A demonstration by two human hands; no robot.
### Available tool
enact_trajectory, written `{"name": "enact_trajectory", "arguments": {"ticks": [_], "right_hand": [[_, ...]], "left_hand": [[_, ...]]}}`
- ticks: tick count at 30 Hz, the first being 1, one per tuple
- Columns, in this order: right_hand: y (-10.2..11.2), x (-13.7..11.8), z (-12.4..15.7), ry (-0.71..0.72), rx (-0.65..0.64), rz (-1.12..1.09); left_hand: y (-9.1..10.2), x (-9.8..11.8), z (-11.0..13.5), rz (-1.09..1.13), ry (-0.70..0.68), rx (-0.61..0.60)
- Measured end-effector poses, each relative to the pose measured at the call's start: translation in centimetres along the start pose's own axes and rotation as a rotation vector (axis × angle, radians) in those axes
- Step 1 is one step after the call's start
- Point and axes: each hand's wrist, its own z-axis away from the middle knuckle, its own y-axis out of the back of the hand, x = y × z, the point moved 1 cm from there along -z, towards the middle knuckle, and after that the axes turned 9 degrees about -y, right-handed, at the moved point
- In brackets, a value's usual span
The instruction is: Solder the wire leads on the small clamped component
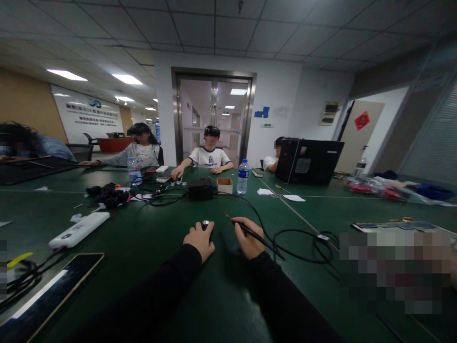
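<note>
My left hand (200, 239) rests on the green table (150, 243), fingers curled around a small round silvery object (205, 223) at its fingertips. My right hand (249, 237) is closed on a black pen-like tool (246, 227) that points up and left, with a black cable (285, 238) trailing from it to the right. Both arms wear black sleeves. The cable runs back toward a black box (200, 188) in the middle of the table.
A white device (78, 229) and a tablet (50, 290) lie to my left. Tangled cables (107, 194), a small cardboard box (224, 185) and two water bottles (243, 176) stand farther off. Several people sit across the table; an open laptop (309, 161) is right.
</note>
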Motion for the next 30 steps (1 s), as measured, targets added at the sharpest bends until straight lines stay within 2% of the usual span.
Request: {"name": "enact_trajectory", "arguments": {"ticks": [10,21,30], "right_hand": [[0.0,-0.1,0.0,-0.013,-0.022,-0.001],[-0.1,-0.5,0.1,-0.015,-0.026,-0.015],[-0.2,-0.5,0.0,0.002,-0.030,-0.022]], "left_hand": [[0.2,-7.6,-0.6,-0.041,0.052,-0.058],[0.8,-16.5,-0.9,-0.096,0.233,-0.089],[0.4,-23.5,-1.2,-0.111,0.369,-0.088]]}}
